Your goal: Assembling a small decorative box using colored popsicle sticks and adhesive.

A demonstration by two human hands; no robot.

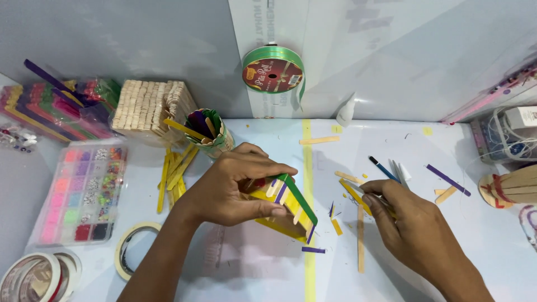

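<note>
Craft sticks glued into a small yellow frame (282, 206), edged with a green stick and short purple and plain pieces, sit in the left hand (232, 187), whose fingers curl over the top while the thumb presses the near side, holding it tilted just above the white table (251, 263). Behind this hand stands a cup of coloured sticks (208, 131), with a block of plain wooden sticks (150, 106) further back and loose yellow sticks (173, 170) lying to its outer side. Beyond those, a compartmented bead box (84, 193) and bagged coloured sticks (47, 106) lie well apart, and rolls of tape (130, 251) rest near the forearm. The right hand (411, 221) lies palm down beside the frame, fingers pinched around a thin yellow stick (353, 196); how firmly is hard to tell. Just ahead of its fingers lie a blue pen (383, 168) and a purple stick (447, 179); a plain stick (361, 246) lies on the table between the two hands. A green ribbon spool (273, 70) hangs on the back wall, and a white glue bottle (347, 111) stands below it.
</note>
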